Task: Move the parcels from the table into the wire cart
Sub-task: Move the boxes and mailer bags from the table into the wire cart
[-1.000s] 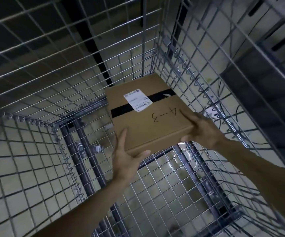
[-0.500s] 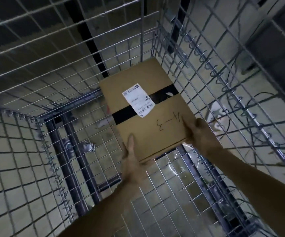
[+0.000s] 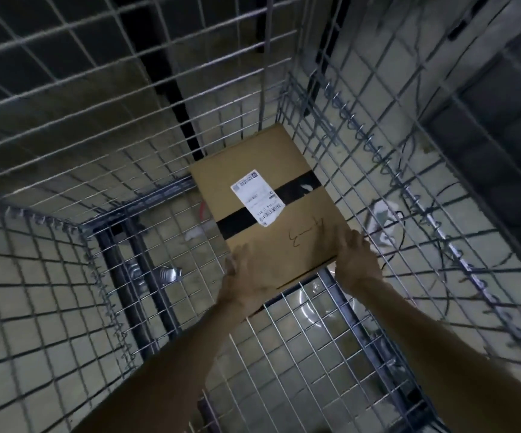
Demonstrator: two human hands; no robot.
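Parcel sits under my fingertips in the wire cart; my left hand and right hand press straight fingers flat on its near edge.

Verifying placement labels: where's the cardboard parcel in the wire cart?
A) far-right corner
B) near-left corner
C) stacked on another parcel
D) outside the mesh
A: the cardboard parcel sits by the far and right mesh walls of the wire cart, with the left hand and right hand on its near end.
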